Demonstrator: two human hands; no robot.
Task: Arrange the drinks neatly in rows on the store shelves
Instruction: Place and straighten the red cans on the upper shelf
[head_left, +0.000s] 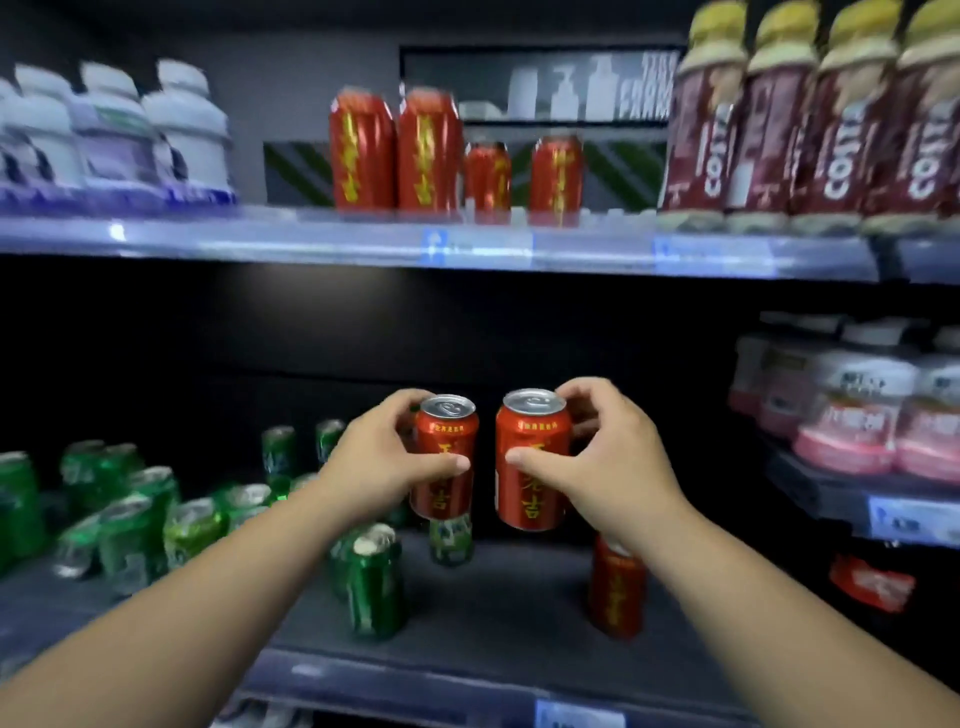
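Hands: left hand (387, 457) grips left red can (445, 457), right hand (597, 457) grips right red can (530, 462) | risk: cans clink, slip mid-air

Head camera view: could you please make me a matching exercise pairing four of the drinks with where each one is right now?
Drinks
1. white bottles
2. green cans
3. yellow-capped bottles
4. red can in the left hand

Places
a. right end of the upper shelf
b. held in the air, above the lower shelf
c. left end of the upper shelf
d. left part of the lower shelf

Pairs: 1-c, 2-d, 3-a, 4-b
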